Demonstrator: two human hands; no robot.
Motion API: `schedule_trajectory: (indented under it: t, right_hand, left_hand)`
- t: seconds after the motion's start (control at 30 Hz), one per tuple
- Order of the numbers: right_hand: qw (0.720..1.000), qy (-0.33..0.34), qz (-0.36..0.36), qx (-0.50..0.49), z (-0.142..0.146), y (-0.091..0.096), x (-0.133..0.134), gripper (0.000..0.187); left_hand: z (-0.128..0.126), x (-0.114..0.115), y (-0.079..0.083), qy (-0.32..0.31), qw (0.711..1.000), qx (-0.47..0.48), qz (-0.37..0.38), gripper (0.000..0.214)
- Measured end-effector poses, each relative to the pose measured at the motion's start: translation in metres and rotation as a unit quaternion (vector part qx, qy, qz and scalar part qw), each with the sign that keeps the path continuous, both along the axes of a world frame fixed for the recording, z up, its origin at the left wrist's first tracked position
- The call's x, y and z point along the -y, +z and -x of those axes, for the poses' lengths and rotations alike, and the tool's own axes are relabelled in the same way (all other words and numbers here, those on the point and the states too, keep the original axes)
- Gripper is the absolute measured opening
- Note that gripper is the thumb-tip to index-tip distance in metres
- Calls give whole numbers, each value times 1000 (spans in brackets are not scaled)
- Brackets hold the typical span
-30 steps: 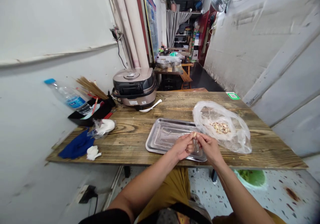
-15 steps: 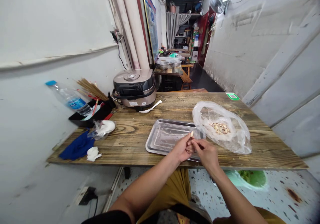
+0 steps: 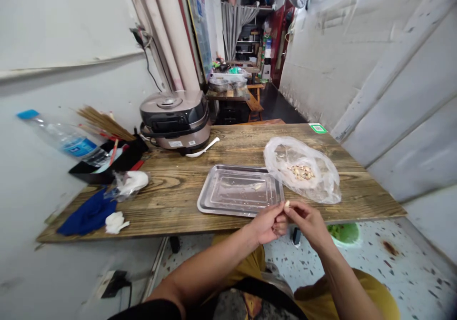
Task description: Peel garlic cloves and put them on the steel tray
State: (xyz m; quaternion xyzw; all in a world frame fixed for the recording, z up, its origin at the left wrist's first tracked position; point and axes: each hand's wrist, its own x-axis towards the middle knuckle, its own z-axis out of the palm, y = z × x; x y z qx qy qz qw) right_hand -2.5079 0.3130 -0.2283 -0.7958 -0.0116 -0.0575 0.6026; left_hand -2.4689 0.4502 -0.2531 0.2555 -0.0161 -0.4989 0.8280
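Observation:
Just past the front edge of the table, my two hands meet fingertip to fingertip. A small pale clove, apparently garlic (image 3: 287,204), sits between the fingertips of my left hand (image 3: 269,224) and my right hand (image 3: 309,221), both pinching at it. The other fingers of my left hand are curled in. Behind them lies a shallow metal tray (image 3: 228,203) with wet streaks and a pale clove (image 3: 257,186) on its bottom. An open clear plastic bag (image 3: 326,179), overlapping the tray's right corner, holds several more cloves (image 3: 302,172) with reddish skins.
A rice cooker (image 3: 174,120) stands at the back left, with a white spoon (image 3: 203,147) in front. Further left are a black box (image 3: 84,172) with a water bottle (image 3: 76,144), a blue cloth (image 3: 87,213) and crumpled tissue (image 3: 116,223). A green basin (image 3: 346,233) is on the floor.
Both hands have drawn back from over the tray to beyond the table's front edge. The clove has come between both hands' fingertips, and a clove now shows on the tray. The view has shifted.

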Motion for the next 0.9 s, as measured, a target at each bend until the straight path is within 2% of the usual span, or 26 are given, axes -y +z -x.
schedule_trajectory:
  t: [0.07, 0.13, 0.23, 0.33, 0.43, 0.5, 0.6, 0.7, 0.9]
  right_hand:
    - [999, -37, 0, 24, 8, -7, 2, 25]
    - [998, -57, 11, 22, 12, -13, 4, 27]
    - [995, -63, 67, 24, 12, -17, 8, 28]
    - [978, -65, 177, 87, 11, -17, 9, 24]
    - [964, -61, 231, 117, 11, -14, 7, 21]
    - [972, -62, 207, 94, 11, -13, 6, 20]
    - [994, -46, 94, 17, 10, -13, 5, 22]
    - [999, -37, -7, -39, 9, -10, 6, 28]
    - [998, -35, -14, -47, 9, -2, 8, 29]
  left_hand:
    - [7, 7, -2, 40, 997, 36, -51, 37]
    - [11, 11, -2, 129, 977, 103, -138, 38]
    - [11, 10, -1, 264, 898, 242, -258, 34]
    - [11, 6, -1, 277, 836, 352, -317, 30]
    - [12, 3, -2, 277, 799, 397, -356, 26]
    - [12, 1, 0, 279, 786, 421, -356, 25]
    - [12, -2, 4, 274, 771, 471, -330, 23]
    - [11, -4, 10, 268, 757, 506, -314, 22]
    - [13, -4, 13, 283, 737, 518, -329, 23]
